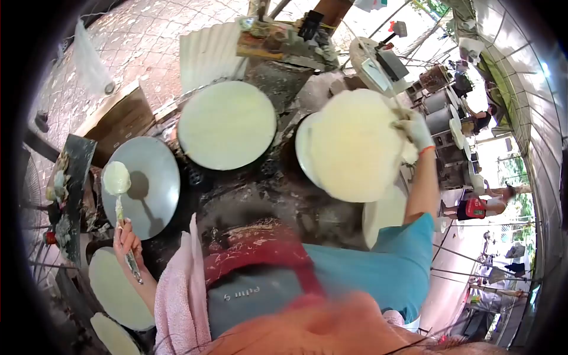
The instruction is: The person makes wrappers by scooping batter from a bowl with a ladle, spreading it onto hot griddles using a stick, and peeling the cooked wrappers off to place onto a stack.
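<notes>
Clasping ladle [117, 178], left hand [127, 244]; pinching sheet [357, 145], right hand [416, 129].

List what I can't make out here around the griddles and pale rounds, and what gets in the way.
All in the head view:
- Right hand: blur hides its exact grip at the large pale sheet.
- Surface beneath that sheet: mostly covered by it.
- Lowest pale round, at left: cut off by the bottom edge.
- Person in red, far right: too small and blurred to tell what their hands do.
</notes>
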The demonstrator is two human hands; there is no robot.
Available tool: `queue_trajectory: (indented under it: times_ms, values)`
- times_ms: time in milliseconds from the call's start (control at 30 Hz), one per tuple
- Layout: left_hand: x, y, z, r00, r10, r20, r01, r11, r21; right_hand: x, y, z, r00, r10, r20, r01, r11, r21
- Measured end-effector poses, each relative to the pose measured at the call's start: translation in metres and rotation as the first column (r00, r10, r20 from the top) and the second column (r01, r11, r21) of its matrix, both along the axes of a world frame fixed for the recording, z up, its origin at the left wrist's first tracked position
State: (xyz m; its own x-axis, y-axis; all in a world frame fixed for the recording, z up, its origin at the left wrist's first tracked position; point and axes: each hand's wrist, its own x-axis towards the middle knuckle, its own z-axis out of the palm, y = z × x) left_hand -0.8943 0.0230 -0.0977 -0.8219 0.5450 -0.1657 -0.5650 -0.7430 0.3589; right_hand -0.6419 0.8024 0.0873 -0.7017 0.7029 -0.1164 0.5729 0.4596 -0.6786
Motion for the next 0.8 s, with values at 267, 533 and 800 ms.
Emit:
queue_trajectory:
  times_ms: [267, 533, 800]
  values:
    - [0.056, 0.136, 0.015, 1.0, -0.013, -0.017, 0.018, 0.94, 0.339, 0.061, 0.178, 0.056, 0.973, 0.077, 0.219, -0.22, 0.6, 0.769]
    - [0.146, 0.197, 0.045, 0.99, 0.128, 0.054, -0.137, 0.966, 0.218, 0.112, 0.256, -0.199, 0.894, -0.19, 0.405, -0.271, 0.49, 0.829]
    - [0.233, 0.167, 0.043, 0.927, 0.352, 0.13, -0.363, 0.929, 0.075, 0.11, 0.212, -0.223, 0.972, -0.098, 0.214, -0.075, 0.731, 0.678]
